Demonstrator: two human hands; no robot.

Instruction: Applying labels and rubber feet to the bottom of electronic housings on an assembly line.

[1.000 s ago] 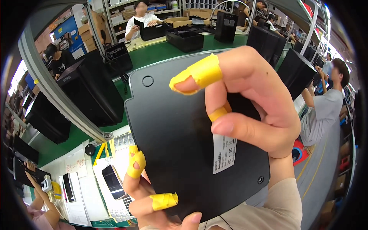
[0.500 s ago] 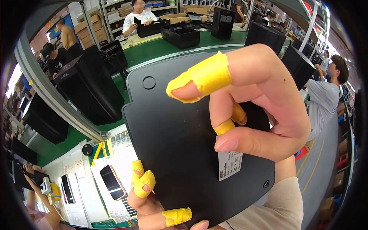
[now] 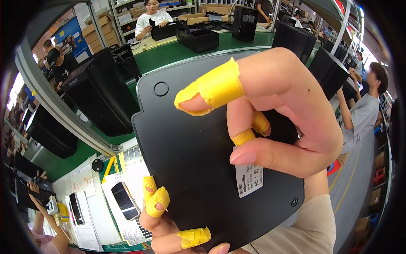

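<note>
A large flat black panel [image 3: 186, 148] with rounded corners, a round ring mark and a small screw hole fills the middle of the view. My left hand [image 3: 156, 220] grips its lower left edge, fingers curled round and yellow tape on several of them. Over the panel, my right hand [image 3: 304, 122] pinches the top of a pale printed label [image 3: 249, 180] between thumb and a taped finger, with its taped index finger bent out to the left. The label hangs against or just above the panel's surface; I cannot tell which.
Left of the panel, phones [image 3: 125, 201], sheets of stickers [image 3: 133, 157] and papers lie on a white-topped bench. Tall black appliance housings [image 3: 101, 93] stand on the green conveyor [image 3: 156, 57]. A metal post [image 3: 63, 97] rises at left. Co-workers handle black parts across and beside the line.
My right hand and the label have shifted slightly left in view, and the panel a little too. Both grips stay the same. At right, a co-worker's arm shows more.
</note>
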